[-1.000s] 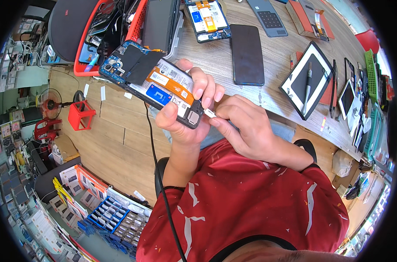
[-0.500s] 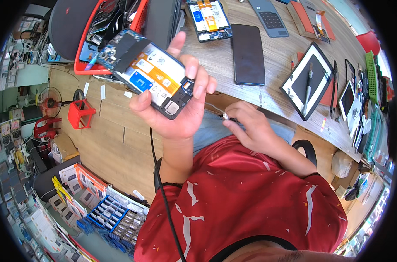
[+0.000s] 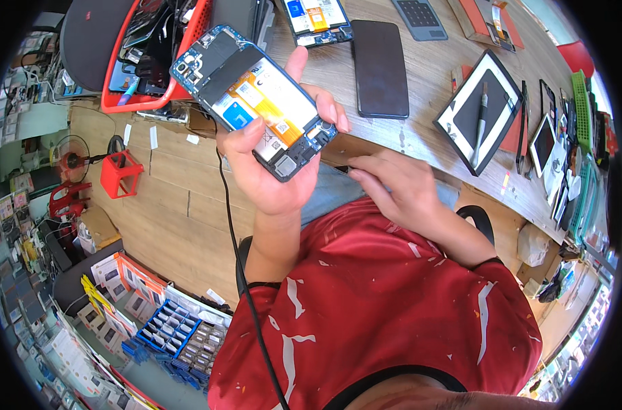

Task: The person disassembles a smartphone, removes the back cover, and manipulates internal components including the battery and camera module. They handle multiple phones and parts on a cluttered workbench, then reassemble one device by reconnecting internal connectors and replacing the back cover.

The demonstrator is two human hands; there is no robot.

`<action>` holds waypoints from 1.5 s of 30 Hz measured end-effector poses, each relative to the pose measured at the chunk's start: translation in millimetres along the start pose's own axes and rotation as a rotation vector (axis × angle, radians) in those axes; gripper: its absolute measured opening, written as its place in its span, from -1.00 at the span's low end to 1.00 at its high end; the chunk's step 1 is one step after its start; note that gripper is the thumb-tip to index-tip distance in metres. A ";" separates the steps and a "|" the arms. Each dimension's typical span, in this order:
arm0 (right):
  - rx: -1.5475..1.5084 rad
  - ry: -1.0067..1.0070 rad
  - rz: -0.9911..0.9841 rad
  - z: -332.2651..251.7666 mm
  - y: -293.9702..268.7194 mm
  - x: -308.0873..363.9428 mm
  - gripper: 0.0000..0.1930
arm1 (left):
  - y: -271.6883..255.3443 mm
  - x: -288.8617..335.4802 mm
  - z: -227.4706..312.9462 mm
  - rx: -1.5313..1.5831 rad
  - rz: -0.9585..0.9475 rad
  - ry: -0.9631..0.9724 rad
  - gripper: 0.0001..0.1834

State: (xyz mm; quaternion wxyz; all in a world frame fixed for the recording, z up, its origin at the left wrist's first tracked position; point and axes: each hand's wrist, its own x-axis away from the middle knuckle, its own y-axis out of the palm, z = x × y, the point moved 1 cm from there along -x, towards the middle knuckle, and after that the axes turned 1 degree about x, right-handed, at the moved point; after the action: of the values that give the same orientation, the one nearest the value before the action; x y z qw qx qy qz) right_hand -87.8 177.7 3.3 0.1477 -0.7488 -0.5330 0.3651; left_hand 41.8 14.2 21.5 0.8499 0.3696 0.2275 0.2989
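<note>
My left hand (image 3: 277,181) is closed around an opened phone (image 3: 256,96), held tilted above the table's front edge. Its back cover is off, baring a battery, an orange flex cable, a blue label and circuit boards. To its right and lower, my right hand (image 3: 400,188) is in a pinch just off the table edge. A small dark tip (image 3: 342,168) shows at those fingertips, too little to name. Another opened phone (image 3: 318,24) lies at the far side of the table, beside a dark phone (image 3: 381,68) lying flat.
A red basket (image 3: 181,92) full of phones and parts stands at the left. On the table (image 3: 420,130) lie a black-and-white frame (image 3: 448,113) with a pen-like tool (image 3: 482,123) on it and a grey phone back (image 3: 424,20). A black cable (image 3: 236,239) hangs by my left arm.
My left hand has turned the phone a little, bringing it to the right and its back more toward me. The light-coloured tip at my right fingertips no longer shows; a dark one does.
</note>
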 end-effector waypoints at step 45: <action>0.627 -0.570 -0.127 -49.8 -73.5 -32.3 -0.59 | 20.9 11.8 -33.3 -0.196 0.176 -0.457 -0.44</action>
State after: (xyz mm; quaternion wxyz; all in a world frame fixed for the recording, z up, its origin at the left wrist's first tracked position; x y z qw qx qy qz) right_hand -108.8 185.4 95.1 0.2372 -0.5025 -0.4607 0.6921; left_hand 22.9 50.0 14.7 0.8818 0.3617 -0.0336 0.3009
